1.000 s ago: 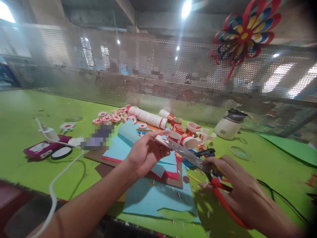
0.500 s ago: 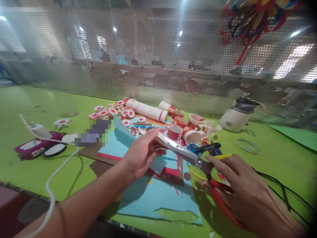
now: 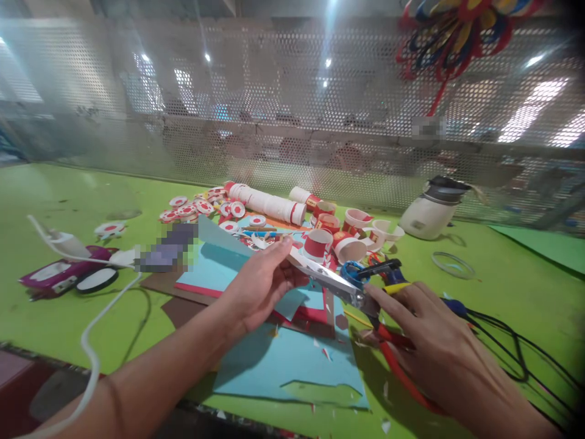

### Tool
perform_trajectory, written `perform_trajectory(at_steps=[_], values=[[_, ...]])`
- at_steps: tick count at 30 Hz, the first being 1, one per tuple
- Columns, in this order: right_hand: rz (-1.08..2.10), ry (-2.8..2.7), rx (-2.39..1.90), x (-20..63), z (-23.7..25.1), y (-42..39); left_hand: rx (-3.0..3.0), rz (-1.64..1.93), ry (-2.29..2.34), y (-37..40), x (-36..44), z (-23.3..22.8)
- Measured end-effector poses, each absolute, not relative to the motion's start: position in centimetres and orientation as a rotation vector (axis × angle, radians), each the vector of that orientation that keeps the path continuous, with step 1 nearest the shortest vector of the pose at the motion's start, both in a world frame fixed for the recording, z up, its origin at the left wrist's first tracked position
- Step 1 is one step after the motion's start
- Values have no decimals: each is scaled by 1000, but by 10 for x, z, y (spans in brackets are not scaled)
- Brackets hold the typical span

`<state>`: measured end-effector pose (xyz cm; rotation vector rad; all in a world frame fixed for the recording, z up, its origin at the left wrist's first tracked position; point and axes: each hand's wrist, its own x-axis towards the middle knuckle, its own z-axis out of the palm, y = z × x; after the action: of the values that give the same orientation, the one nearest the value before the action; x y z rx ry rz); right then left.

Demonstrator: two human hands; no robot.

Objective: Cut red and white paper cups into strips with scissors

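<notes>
My right hand [image 3: 429,335] is wrapped round the red handles of large metal scissors [image 3: 340,284]. Their blades point left, nearly closed, with the tips at my left hand [image 3: 265,283]. That hand pinches a small pale piece of paper [image 3: 295,255] between thumb and fingers, mostly hidden by them and the blades. Below both hands lies a light blue sheet [image 3: 292,366] with a cut-out gap and small scraps on it. More blue and red sheets [image 3: 205,271] are stacked behind my left wrist. Red and white paper cups [image 3: 317,245] stand just beyond the blades.
On the green table [image 3: 55,335] are a long stack of white cups [image 3: 267,203], several red-and-white discs [image 3: 187,210], a purple tool [image 3: 59,274] with a white cable [image 3: 89,347], a white jug [image 3: 427,213] and a tape ring [image 3: 452,265]. A perforated metal screen [image 3: 274,91] rises behind.
The whole view has shifted slightly, so things sit a little further left. The scissors stay at my left hand, with their blades still nearly closed.
</notes>
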<state>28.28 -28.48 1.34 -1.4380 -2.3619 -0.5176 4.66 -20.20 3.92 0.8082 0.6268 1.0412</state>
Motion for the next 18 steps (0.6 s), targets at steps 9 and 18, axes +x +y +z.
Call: perform_trajectory(at_steps=[9,18], values=[[-611,-2367,-1412,278,15,-285,688,1022,601,-205,48,45],[-620,-2386,-1381,275,19,-292,687,1010,548,-208,50,47]])
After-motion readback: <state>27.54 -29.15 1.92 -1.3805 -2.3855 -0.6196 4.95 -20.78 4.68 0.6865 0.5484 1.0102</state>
